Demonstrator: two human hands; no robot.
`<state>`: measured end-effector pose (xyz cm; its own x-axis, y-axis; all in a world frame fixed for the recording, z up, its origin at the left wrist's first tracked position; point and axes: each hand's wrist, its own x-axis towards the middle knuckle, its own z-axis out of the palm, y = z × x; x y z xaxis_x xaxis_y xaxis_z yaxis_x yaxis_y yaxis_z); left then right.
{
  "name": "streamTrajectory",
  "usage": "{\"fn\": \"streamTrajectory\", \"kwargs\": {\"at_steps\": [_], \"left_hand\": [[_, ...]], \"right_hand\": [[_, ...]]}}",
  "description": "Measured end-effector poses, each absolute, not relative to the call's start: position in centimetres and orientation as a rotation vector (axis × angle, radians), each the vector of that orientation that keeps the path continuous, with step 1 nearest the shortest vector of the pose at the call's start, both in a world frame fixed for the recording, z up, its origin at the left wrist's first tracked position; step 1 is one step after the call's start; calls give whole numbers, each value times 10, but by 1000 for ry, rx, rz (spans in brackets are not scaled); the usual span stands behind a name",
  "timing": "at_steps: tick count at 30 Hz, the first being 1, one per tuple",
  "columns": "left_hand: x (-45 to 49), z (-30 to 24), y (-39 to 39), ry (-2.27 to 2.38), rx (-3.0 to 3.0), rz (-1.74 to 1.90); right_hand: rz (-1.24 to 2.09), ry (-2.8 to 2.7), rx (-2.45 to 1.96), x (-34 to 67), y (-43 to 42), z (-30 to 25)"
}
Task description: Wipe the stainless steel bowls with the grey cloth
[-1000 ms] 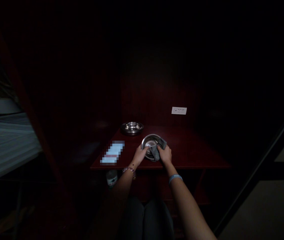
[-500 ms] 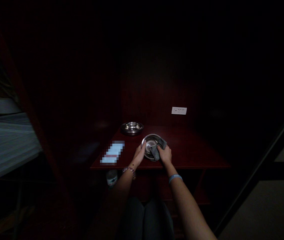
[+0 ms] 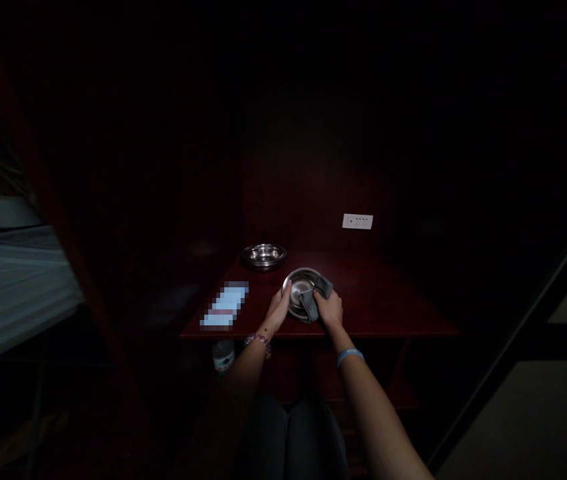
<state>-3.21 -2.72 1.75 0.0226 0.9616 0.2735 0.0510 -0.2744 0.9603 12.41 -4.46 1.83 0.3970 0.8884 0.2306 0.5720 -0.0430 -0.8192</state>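
Note:
A shiny steel bowl [image 3: 295, 308] is tilted toward me above the front part of the dark red desk [image 3: 388, 307]. My left hand [image 3: 278, 309] grips its left rim, thumb on the inner side and fingers behind. In my right hand [image 3: 330, 309] is a grey cloth [image 3: 308, 304], pressed against the right side of the bowl, with part of it hanging over the inside. The right fingers are partly hidden by the cloth and the bowl's edge.
Steel bowls [image 3: 264, 256], seemingly stacked, stand at the desk's back left. A blurred-out bright rectangle [image 3: 225, 305] lies at the left edge. Below the desktop is a bottle [image 3: 224, 357]. A white socket plate [image 3: 358, 221] sits on the back wall.

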Motion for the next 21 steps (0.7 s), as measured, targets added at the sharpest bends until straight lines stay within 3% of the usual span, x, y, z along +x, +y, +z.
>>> {"fn": "streamTrajectory", "kwargs": {"at_steps": [21], "left_hand": [[-34, 19, -30, 1114, 1460, 1358]], "right_hand": [[424, -1287, -1730, 124, -45, 18]]}}
